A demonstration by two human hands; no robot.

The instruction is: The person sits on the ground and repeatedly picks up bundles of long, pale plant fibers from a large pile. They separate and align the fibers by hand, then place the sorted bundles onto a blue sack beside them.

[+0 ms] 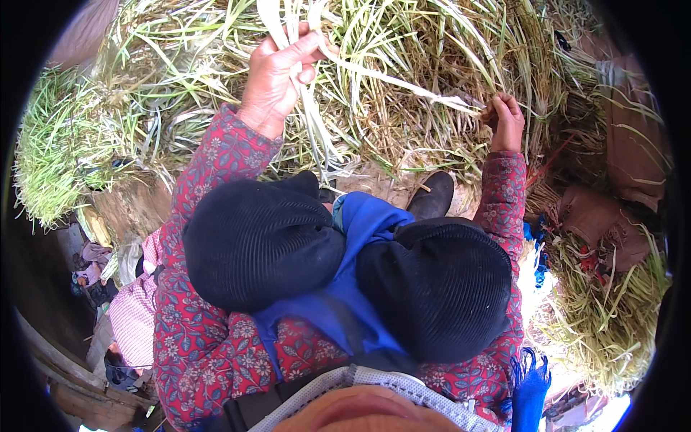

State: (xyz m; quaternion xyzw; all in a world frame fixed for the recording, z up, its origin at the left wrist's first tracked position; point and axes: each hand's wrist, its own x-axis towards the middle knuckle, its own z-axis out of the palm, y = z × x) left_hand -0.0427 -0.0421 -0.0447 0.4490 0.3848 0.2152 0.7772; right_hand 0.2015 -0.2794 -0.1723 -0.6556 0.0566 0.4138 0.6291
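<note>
My left hand [278, 75] is up at the top centre, its fingers and thumb closed around a few long, pale leafy stalks [316, 121] that hang down below the fist. From these stalks a thin whitish strip [388, 79] runs out to the right. Its far end is pinched between the fingertips of my right hand [506, 121], so the strip spans the gap between both hands. Beneath them spreads a thick heap of loose green and straw-coloured stalks [410, 116].
A green leafy pile [51, 146] lies at the left, and another stalk heap [604, 318] at the lower right. Brown cloth or sacking [634, 129] is at the right edge. My dark boot [432, 194] stands at the heap's near edge. Another person's checked sleeve [132, 318] shows at lower left.
</note>
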